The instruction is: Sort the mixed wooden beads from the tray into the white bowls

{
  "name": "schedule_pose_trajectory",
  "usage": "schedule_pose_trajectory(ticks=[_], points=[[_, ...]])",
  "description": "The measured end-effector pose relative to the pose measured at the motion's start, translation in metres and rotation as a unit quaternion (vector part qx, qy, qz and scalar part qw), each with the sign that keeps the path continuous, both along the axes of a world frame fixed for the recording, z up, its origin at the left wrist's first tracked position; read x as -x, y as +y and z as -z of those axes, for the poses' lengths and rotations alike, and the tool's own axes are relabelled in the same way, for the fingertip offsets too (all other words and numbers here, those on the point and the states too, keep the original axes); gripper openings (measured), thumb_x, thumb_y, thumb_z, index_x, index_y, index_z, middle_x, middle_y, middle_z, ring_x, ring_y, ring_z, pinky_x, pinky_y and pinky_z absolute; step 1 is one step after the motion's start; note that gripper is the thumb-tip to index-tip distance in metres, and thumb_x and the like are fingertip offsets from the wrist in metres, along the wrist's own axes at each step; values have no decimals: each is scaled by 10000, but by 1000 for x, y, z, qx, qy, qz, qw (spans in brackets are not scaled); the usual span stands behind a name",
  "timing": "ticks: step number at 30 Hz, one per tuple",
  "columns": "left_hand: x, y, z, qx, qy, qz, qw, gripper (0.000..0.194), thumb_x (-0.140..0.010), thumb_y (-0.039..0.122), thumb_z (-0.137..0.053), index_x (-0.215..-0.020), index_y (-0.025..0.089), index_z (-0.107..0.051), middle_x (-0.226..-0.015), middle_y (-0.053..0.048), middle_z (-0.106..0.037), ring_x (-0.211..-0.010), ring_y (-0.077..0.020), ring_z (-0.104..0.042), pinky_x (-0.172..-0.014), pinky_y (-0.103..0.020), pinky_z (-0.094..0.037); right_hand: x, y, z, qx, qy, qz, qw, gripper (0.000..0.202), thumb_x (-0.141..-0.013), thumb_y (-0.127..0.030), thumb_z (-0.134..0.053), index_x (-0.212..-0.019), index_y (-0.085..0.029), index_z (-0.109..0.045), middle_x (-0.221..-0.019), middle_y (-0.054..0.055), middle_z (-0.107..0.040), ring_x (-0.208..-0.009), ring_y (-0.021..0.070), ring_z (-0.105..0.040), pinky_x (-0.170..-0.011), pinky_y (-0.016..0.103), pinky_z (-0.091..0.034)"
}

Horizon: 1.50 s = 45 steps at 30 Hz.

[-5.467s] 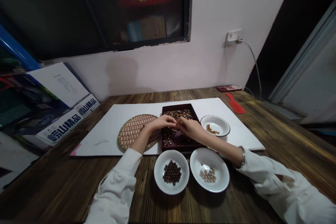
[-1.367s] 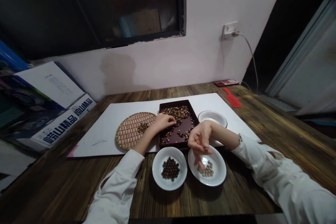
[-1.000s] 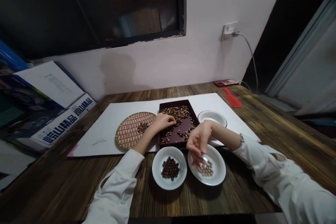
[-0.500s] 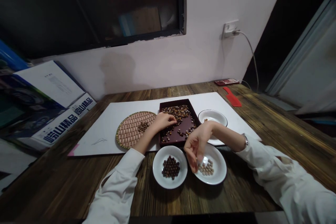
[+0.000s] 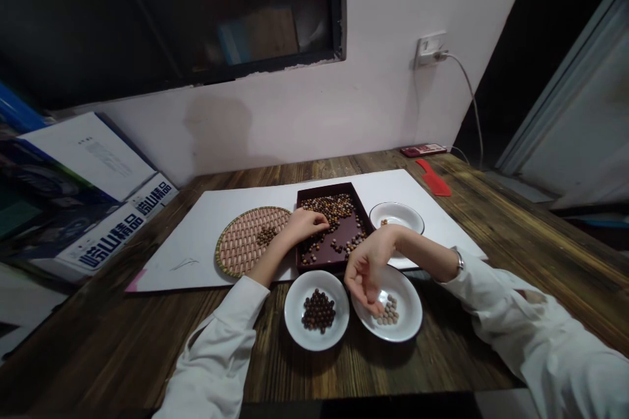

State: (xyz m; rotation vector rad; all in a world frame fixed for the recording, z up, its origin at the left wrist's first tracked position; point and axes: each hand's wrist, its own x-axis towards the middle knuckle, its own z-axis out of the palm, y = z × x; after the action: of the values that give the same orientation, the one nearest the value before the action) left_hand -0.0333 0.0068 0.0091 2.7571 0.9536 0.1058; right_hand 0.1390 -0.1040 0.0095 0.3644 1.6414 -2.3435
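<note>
Cartons point(image 5: 105, 236) with blue printed characters at far left, on the desk point(image 5: 491, 229). White board point(image 5: 181, 242) lies flat across the desk; pink patch at its near left corner.

Woven mat point(image 5: 240, 245), round, on the board; small heap of brown beads point(image 5: 266, 236) toward its right side, beside the left forearm.

Left hand point(image 5: 305, 224): over the left part of the dark red tray point(image 5: 350, 230), palm down, fingers bent, thumb and fingertips drawn close together. Cannot tell whether a bead is between them. Mixed beads point(image 5: 334, 205) massed at the far end of the tray, more scattered nearer.

White bowl point(image 5: 295, 332) in front of the tray, on the desk: dark beads point(image 5: 319, 311).

Right hand point(image 5: 369, 268): over the left side of the second bowl point(image 5: 411, 314), wrist bent, fingers loosely curled downward. Thumb area blurred; grip contents cannot be told. Pale beads point(image 5: 389, 311) in that bowl, just beside the fingertips.

Third bowl point(image 5: 405, 215), on the board right of the tray: a few light orange beads point(image 5: 384, 222) visible. Red scraper point(image 5: 436, 182) farther right, on the desk.
</note>
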Motion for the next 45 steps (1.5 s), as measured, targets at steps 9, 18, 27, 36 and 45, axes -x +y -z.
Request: schedule_pose_trajectory(ticks=[9, 18, 27, 36, 45], points=[[0, -2, -2, 1, 5, -1, 1000, 284, -921, 424, -563, -1005, 256, -775, -1029, 4, -782, -958, -176, -697, -863, -237, -430, 5, -2, 4, 4, -65, -14, 998, 343, -754, -317, -816, -1006, -101, -728, -905, 44, -763, -833, 133, -732, -815, 217, -562], [0, -4, -3, -4, 3, -11, 1000, 272, -917, 424, -571, -989, 262, -778, -1007, 6, -786, -951, -178, -700, -858, -240, -430, 7, -4, 7, 12, -103, -10, 995, 358, -707, -317, -847, -969, -102, -735, -868, 35, -767, -807, 142, -738, -798, 220, -572], [0, -1, 0, -7, 8, -7, 1000, 286, -919, 426, -562, -1007, 256, -774, -1019, 2, -784, -948, -182, -698, -840, -240, -436, 8, -5, 8, 7, -103, -11, 995, 355, -706, -320, -847, -967, -112, -726, -852, 27, -769, -789, 131, -736, -784, 215, -577], [1, -1, 0, -13, 1, -3, 1000, 283, -916, 429, -565, -994, 257, -776, -1018, 4, -785, -940, -184, -701, -831, -243, -437, 9, -7, 2, -3, -97, -4, 995, 360, -763, -398, -799, -958, -115, -691, -835, 23, -764, -798, 137, -735, -804, 231, -569], [0, -2, -2, -13, 8, -11, 1000, 293, -919, 436, -558, -1001, 259, -777, -999, -6, -787, -947, -186, -701, -845, -245, -442, 10, -9, 3, 17, -97, 7, 995, 407, -763, -453, -790, -945, -110, -668, -822, 29, -763, -794, 139, -736, -813, 243, -561]])
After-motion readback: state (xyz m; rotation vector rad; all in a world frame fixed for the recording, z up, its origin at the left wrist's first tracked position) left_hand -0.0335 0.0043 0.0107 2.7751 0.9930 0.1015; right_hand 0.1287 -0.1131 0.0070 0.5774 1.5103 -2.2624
